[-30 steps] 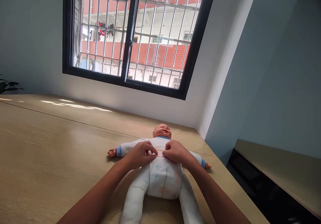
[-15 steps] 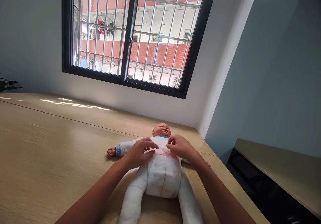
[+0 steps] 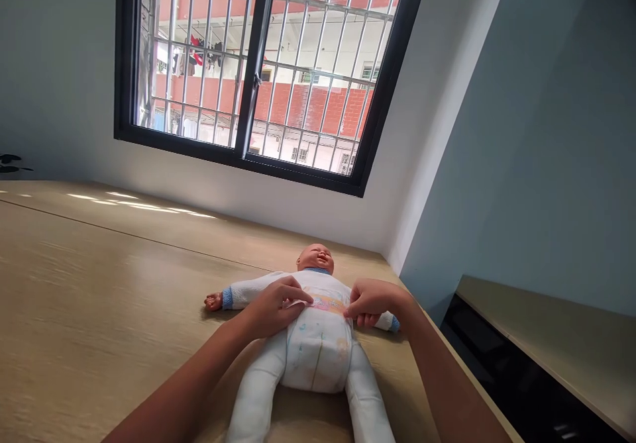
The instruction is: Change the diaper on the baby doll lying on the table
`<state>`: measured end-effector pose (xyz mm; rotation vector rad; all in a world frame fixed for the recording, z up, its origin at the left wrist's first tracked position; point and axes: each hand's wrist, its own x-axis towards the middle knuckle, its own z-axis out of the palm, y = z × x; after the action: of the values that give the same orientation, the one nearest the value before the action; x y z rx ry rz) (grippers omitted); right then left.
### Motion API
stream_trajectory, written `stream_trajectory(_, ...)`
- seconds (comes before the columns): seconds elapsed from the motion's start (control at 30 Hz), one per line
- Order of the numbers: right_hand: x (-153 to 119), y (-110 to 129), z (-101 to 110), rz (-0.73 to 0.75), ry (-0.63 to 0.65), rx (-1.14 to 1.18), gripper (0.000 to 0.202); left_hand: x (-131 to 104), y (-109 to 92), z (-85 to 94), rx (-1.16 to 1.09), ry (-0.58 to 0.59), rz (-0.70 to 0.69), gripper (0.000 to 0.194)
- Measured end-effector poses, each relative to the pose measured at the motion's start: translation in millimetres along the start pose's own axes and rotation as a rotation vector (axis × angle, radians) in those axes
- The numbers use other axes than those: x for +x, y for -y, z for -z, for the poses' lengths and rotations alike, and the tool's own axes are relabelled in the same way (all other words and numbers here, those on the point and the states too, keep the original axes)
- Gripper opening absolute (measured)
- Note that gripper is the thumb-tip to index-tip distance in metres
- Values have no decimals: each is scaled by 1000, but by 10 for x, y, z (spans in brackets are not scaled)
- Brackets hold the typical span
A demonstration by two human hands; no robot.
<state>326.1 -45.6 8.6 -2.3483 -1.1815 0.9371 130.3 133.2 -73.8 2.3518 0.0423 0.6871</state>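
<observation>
A baby doll (image 3: 316,259) lies on its back on the wooden tabletop, legs towards me and arms spread. It wears a white top with blue cuffs and a white diaper (image 3: 318,357) with a coloured print at the front waist. My left hand (image 3: 278,305) rests at the diaper's left waist side, its index finger and thumb close together over the edge. At the other side of the waist, my right hand (image 3: 377,299) pinches the diaper's edge between thumb and curled fingers. Both hands cover part of the doll's sides.
The wooden tabletop (image 3: 124,284) reaches to the wall below a barred window (image 3: 243,145). Its right edge runs close beside my right forearm. A lower cabinet (image 3: 546,337) with a dark front stands to the right. Plant leaves (image 3: 12,163) show at the far left.
My right hand has moved outward and down from the doll's chest to the diaper's right side. My left finger and thumb have come closer together at the waist. The view has shifted slightly.
</observation>
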Motion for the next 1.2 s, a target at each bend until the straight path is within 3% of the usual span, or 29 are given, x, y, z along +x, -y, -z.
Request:
stream_trajectory(0.1, 77, -8, -44, -37, 86, -49, 8, -2, -17, -13, 11, -18, -14, 25)
stream_trajectory(0.2, 116, -14, -43, -20, 53, -76, 9, 28, -126, -49, 5, -19, -110, 25)
stream_trajectory(0.37, 68, -44, -9, -27, 21, -24, 11, 157, -395, -142, 83, 212, -266, 33)
stream_trajectory(0.57, -24, -296, -82, 10, -46, 194, 10, 302, -476, -214, 332, 351, -168, 40)
stream_trajectory(0.8, -25, -700, -371, 164, -150, 548, 11, 415, -548, -367, 462, 386, -114, 40)
stream_trajectory(0.97, 97, -745, -468, 255, -118, 657, 17, 424, -579, -463, 524, 365, -94, 38)
stream_trajectory(1.2, 106, -732, -454, 253, -116, 710, 17, 436, -610, -524, 593, 405, -96, 39)
